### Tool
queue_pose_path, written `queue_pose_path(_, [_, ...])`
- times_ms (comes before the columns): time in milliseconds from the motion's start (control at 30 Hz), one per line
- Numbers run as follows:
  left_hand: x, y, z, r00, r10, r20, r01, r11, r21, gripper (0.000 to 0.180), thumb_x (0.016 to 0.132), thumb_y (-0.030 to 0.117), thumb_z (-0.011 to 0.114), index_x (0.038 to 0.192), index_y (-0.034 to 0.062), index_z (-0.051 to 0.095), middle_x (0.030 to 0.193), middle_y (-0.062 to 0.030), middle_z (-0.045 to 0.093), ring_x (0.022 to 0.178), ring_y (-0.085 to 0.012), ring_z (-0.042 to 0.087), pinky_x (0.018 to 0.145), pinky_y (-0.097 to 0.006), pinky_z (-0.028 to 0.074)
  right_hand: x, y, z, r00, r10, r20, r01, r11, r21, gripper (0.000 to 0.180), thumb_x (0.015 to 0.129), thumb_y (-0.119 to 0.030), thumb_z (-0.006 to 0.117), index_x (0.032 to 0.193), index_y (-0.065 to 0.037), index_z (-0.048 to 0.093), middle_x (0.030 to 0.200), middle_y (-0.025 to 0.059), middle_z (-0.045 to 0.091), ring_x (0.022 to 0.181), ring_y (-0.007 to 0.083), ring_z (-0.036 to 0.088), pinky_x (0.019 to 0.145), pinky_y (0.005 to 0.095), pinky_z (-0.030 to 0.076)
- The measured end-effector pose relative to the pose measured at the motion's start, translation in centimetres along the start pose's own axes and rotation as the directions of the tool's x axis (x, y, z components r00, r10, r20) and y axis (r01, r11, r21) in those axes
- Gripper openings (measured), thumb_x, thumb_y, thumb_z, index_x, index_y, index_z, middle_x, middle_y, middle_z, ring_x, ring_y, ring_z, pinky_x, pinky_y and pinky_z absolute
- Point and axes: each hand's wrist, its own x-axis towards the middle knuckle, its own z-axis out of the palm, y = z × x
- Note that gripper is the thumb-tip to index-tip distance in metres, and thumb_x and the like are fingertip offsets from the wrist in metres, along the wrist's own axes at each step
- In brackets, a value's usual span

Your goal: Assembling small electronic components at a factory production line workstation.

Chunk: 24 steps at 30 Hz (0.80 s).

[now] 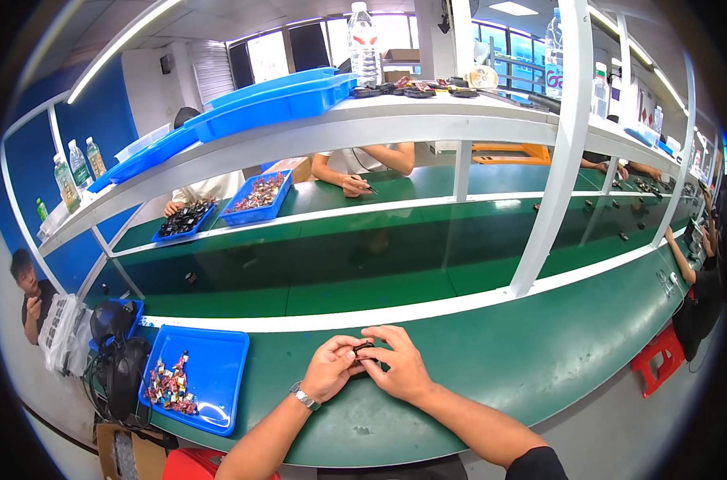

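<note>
A small black plastic part is held between both my hands over the green worktop. My left hand, with a watch at its wrist, pinches the part from the left. From the right, the thumb and fingers of my right hand close on the same part. Its details are too small to make out, and my fingertips partly cover it. To the left of my hands lies a blue tray with a heap of small red, yellow and silver components in its left half.
Black headphones and cables sit left of the tray. A white post and rail rise beyond my hands, before a green conveyor belt. Overhead, a shelf carries blue trays and bottles. Co-workers sit opposite and far right.
</note>
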Motion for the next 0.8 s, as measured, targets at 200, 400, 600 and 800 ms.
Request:
queue_pose_path(200, [0.0,-0.3,-0.1,1.000,-0.002,-0.010,0.002,1.000,0.008,0.017,0.101,0.005,0.055,0.118,0.0056,0.055,0.131,-0.0136,0.061,0.117,-0.0236,0.063,0.099,-0.044,0.055,-0.2,0.2,0.4,0.999,0.047,0.013,-0.048,0.998,0.047,0.021,0.077,-0.004,0.075,0.097,-0.007,0.074,0.123,0.0076,0.064,0.120,0.0306,0.056,0.097,0.0399,0.051])
queue_pose_path(400, [-0.2,0.3,1.0,0.999,0.039,-0.027,-0.038,0.999,0.030,0.019,0.101,0.007,0.056,0.120,0.0052,0.055,0.132,-0.0142,0.060,0.116,-0.0236,0.063,0.098,-0.043,0.055,0.3,-0.1,-0.2,0.999,0.024,0.041,-0.028,0.996,0.084,0.019,0.080,-0.004,0.073,0.098,-0.007,0.074,0.130,0.0085,0.062,0.126,0.0332,0.053,0.103,0.0427,0.046])
queue_pose_path(600, [0.1,0.3,0.7,0.997,0.030,-0.074,-0.028,0.999,0.026,0.024,0.101,0.011,0.058,0.124,0.0038,0.053,0.128,-0.0127,0.062,0.113,-0.0233,0.064,0.099,-0.044,0.054,0.4,0.3,-0.1,0.999,0.019,0.040,-0.019,1.000,0.012,0.022,0.080,-0.004,0.073,0.102,-0.007,0.072,0.128,0.0102,0.060,0.120,0.0313,0.056,0.097,0.0403,0.050])
queue_pose_path(800, [0.1,0.3,0.8,0.997,-0.017,-0.071,0.018,1.000,0.013,0.026,0.101,0.010,0.057,0.125,0.0033,0.051,0.124,-0.0116,0.064,0.114,-0.0225,0.064,0.099,-0.044,0.055,0.6,0.5,-0.5,0.996,-0.088,-0.035,0.085,0.994,-0.074,0.022,0.077,0.000,0.074,0.097,-0.006,0.071,0.108,0.0073,0.064,0.100,0.0263,0.063,0.078,0.0351,0.055])
